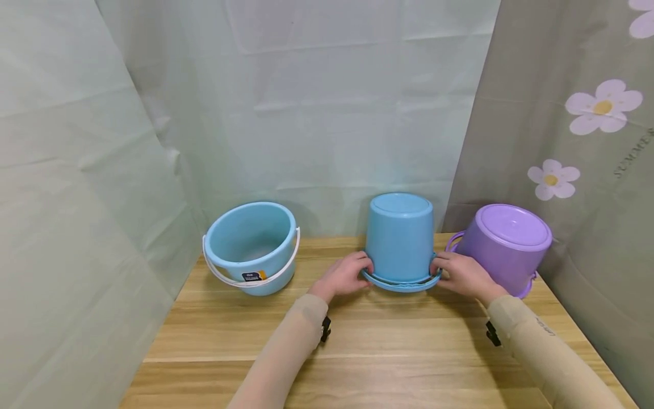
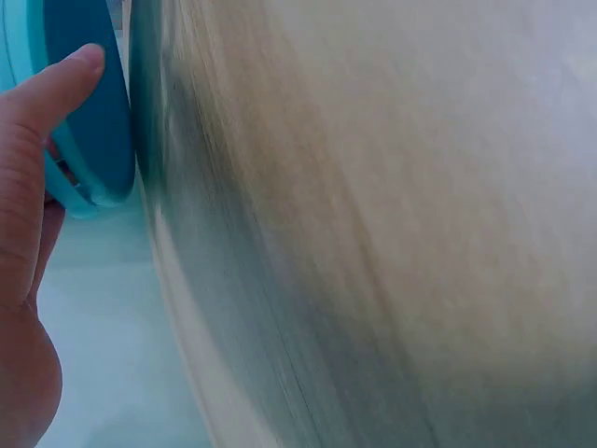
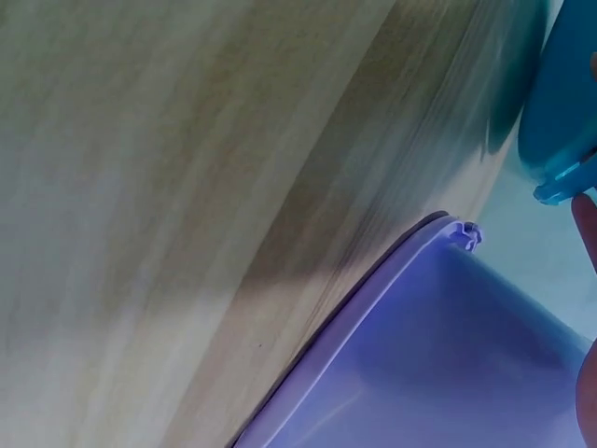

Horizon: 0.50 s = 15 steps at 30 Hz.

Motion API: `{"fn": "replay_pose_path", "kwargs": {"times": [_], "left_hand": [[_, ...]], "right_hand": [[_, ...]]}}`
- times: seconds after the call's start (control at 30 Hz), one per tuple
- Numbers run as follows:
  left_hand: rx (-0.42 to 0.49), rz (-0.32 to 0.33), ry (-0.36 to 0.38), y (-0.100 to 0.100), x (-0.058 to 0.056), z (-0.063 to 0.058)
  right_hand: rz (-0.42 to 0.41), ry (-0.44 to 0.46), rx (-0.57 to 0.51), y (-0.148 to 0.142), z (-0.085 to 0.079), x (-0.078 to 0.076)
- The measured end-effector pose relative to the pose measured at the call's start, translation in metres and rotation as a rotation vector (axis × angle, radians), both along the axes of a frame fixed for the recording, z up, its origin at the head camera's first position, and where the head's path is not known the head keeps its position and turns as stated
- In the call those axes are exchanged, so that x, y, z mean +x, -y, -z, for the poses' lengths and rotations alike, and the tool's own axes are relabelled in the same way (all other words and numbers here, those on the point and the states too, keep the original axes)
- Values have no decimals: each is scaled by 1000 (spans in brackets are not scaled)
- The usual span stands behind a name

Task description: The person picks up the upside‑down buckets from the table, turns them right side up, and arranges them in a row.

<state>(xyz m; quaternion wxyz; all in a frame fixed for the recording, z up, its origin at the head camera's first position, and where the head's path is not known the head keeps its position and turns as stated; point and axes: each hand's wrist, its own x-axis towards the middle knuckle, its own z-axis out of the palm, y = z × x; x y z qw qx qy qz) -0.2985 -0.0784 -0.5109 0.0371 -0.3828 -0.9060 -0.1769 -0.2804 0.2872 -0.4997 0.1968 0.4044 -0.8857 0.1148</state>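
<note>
Both hands hold an upside-down blue bucket (image 1: 400,241) by its rim, with the bucket's base facing up. My left hand (image 1: 347,274) grips the rim's left side; in the left wrist view its thumb lies on the blue bucket (image 2: 89,112). On the opposite side, my right hand (image 1: 462,274) grips the rim, though only part of that hand (image 3: 588,401) shows in the right wrist view. A narrow gap between the blue bucket (image 3: 560,103) and the tabletop appears in the wrist views. The hidden fingers are under or behind the rim.
A second blue bucket (image 1: 265,272) with a white handle stands upright at the table's left. Close by the right hand, a purple bucket (image 1: 498,250) sits upside down near the right edge. Curtains (image 1: 332,113) hang behind the wooden table (image 1: 388,352).
</note>
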Motion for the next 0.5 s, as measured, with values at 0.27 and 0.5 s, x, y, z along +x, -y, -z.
{"fn": "replay_pose_path", "kwargs": {"times": [0.27, 0.5], "left_hand": [[114, 1, -58, 1, 1, -5], [192, 7, -73, 3, 1, -10]], "right_hand": [[-26, -6, -78, 1, -5, 1], [-67, -51, -125, 0, -5, -2]]}}
